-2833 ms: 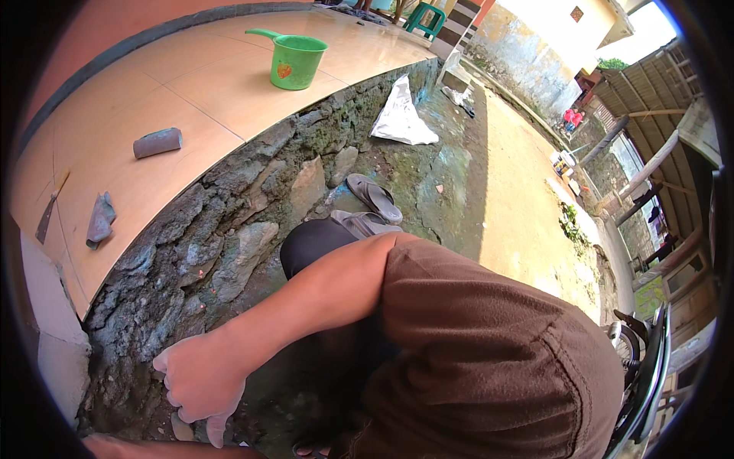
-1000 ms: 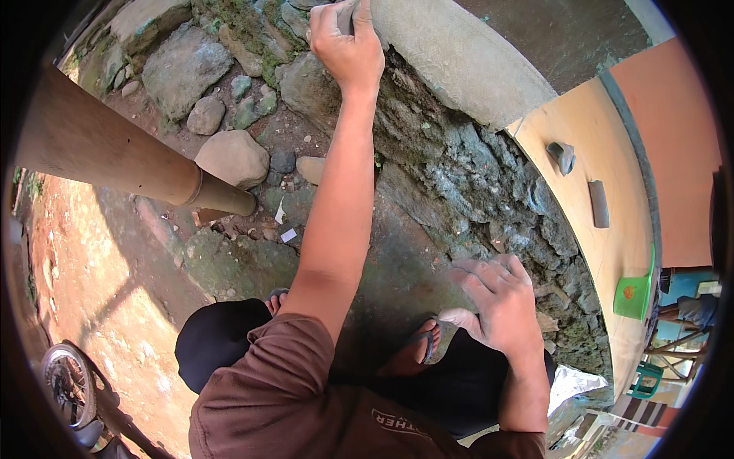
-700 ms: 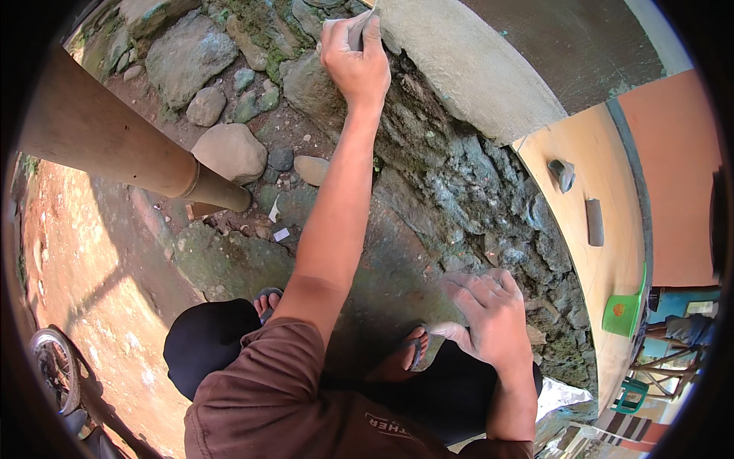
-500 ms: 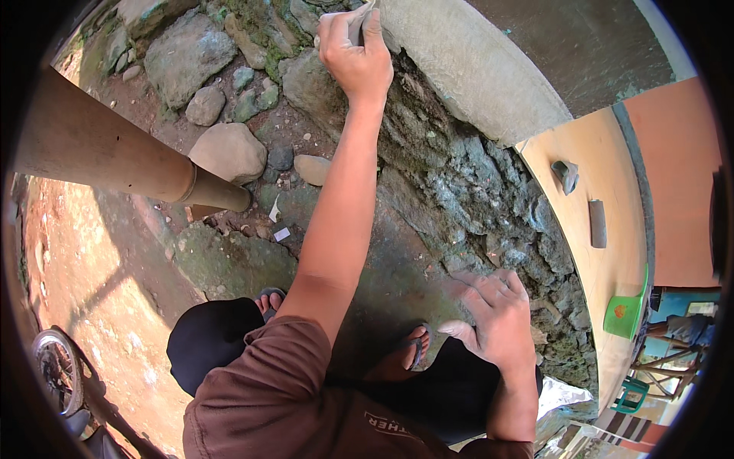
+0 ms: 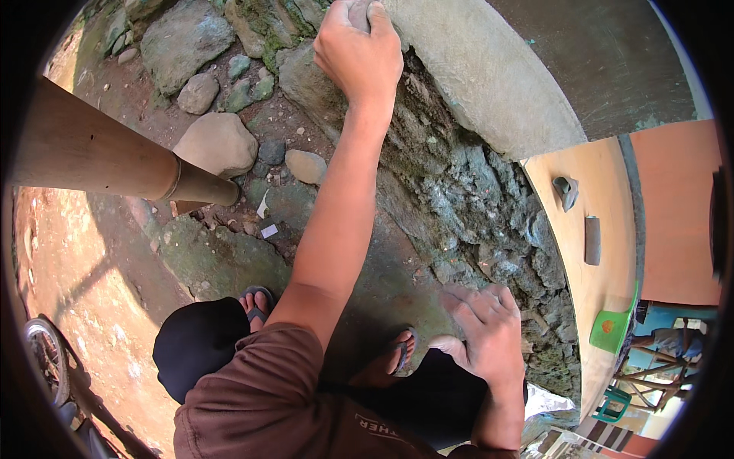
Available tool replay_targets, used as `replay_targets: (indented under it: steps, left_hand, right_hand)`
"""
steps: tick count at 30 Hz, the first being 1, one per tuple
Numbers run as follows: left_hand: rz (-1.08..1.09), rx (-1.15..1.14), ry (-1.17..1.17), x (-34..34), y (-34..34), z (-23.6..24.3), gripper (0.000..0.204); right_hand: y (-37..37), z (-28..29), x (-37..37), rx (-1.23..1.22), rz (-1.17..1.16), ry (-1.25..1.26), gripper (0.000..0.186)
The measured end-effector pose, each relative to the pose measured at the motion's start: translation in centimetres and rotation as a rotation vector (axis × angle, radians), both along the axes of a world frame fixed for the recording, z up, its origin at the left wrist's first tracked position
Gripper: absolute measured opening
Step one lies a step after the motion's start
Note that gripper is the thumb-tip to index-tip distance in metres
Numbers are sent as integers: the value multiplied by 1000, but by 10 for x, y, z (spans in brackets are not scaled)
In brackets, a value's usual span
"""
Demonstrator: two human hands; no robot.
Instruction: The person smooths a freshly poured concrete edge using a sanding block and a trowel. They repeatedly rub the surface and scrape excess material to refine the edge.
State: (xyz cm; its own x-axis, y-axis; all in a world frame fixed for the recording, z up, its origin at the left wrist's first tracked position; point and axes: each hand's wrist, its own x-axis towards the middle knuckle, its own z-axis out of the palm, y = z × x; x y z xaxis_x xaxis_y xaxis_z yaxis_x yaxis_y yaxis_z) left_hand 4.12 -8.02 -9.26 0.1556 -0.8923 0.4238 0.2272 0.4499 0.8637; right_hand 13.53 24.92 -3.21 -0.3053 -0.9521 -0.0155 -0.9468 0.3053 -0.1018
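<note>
The left hand (image 5: 359, 57) pinches a grey piece (image 5: 358, 15) between thumb and curled fingers — beside the pale concrete slab (image 5: 493, 80). The right hand (image 5: 487, 329), fingers loosely parted, is well apart from that piece — near the black-clad knee (image 5: 443, 382).

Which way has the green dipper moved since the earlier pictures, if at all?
No: the green dipper is at the same spot on the tiled floor; only the camera view has shifted.
</note>
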Motion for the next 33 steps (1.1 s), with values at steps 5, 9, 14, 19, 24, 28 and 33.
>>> replay_targets:
  steps: [5,9,14,19,24,28,33]
  left_hand:
    - [-66,70,-43,4,8,-8,20]
    - [-88,90,3,1,1,3,22]
    - [-86,105,4,-1,4,-2,23]
    - [-112,146,51,-2,-9,3,25]
    - [-112,159,80,-6,6,-4,22]
    - [-108,163,52,-8,-9,2,24]
    - [-112,163,84,-7,5,-5,22]
  right_hand:
    - [-4,-2,-1,8,18,-30,54]
    - [-7,-1,-1,3,23,-22,54]
    - [-7,1,1,10,31,-22,55]
    - [-2,-7,-1,14,13,-14,55]
    - [-1,-10,1,-3,31,-25,57]
    - [-2,-11,1,-21,22,-21,59]
    - [1,-10,5,-7,25,-25,59]
